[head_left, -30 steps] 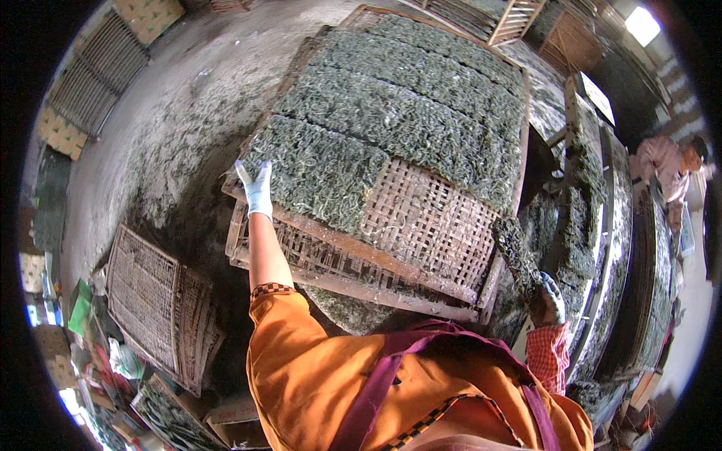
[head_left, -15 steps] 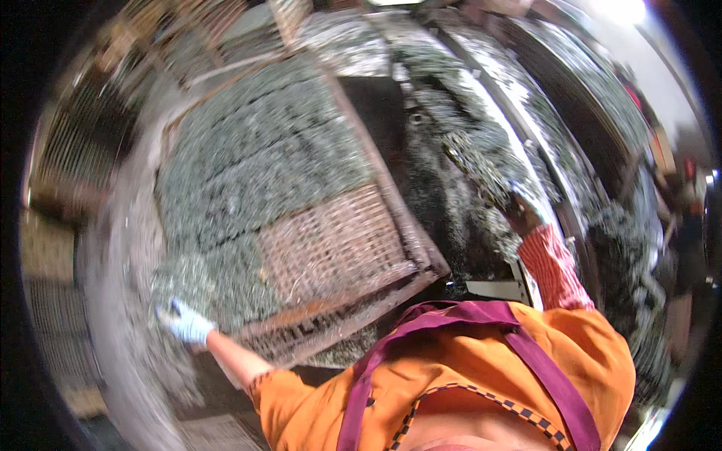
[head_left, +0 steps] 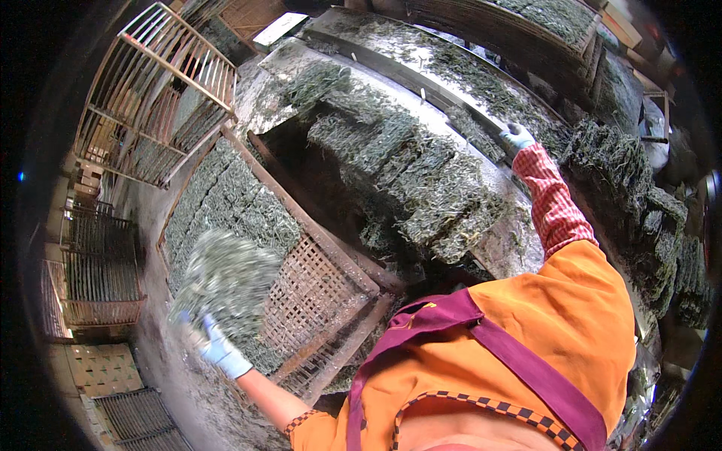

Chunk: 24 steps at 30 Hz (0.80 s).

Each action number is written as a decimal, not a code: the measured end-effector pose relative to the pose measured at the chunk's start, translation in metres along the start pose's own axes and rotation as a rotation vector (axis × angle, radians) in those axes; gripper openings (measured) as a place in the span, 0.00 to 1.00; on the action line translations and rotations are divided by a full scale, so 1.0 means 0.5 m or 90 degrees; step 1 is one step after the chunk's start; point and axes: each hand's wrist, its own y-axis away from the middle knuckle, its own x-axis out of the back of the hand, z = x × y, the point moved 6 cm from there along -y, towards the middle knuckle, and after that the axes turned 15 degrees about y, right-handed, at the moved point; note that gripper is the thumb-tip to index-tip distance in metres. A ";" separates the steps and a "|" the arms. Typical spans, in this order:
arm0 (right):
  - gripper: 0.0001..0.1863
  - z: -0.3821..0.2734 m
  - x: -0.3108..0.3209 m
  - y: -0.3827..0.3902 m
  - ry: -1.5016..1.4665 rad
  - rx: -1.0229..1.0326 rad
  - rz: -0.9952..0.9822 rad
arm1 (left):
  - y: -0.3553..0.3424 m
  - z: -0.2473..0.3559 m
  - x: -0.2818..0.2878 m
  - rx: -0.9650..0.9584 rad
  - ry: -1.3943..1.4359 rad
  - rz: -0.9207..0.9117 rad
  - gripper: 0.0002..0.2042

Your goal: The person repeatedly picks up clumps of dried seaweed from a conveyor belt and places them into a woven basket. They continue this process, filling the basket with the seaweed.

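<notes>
My left hand (head_left: 211, 337), in a pale blue glove, grips the lower edge of a motion-blurred sheet of dried green strands (head_left: 225, 274) lifted over the woven tray (head_left: 307, 291). The tray carries more such sheets, with part of its lattice bare. My right hand (head_left: 516, 137), gloved too, is curled at the edge of a long board (head_left: 459, 107) on the right-hand bench; what its fingers hold I cannot make out. Broken clumps of dried strands (head_left: 406, 181) lie in a pile on the bench below it.
A wooden slatted rack (head_left: 163, 93) stands at upper left, with further racks (head_left: 101, 285) at the left rim. Stacked trays of strands (head_left: 543, 16) are at the upper right. Heaped dried strands (head_left: 611, 163) lie right of my arm, and a dark gap separates tray and bench.
The view has swung right. My left hand has raised a sheet from the tray. My right hand has reached up along the bench, and the bundle it held no longer shows in it.
</notes>
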 end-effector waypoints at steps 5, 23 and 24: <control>0.36 -0.205 -0.079 0.166 -0.537 0.237 -0.514 | 0.125 0.164 -0.385 0.278 0.475 -0.300 0.26; 0.43 0.135 0.002 0.023 0.025 -0.018 -0.141 | 0.211 0.334 -0.669 0.256 0.490 -0.493 0.33; 0.42 0.125 0.007 0.040 -0.013 0.074 -0.139 | 0.210 0.338 -0.671 0.245 0.498 -0.492 0.33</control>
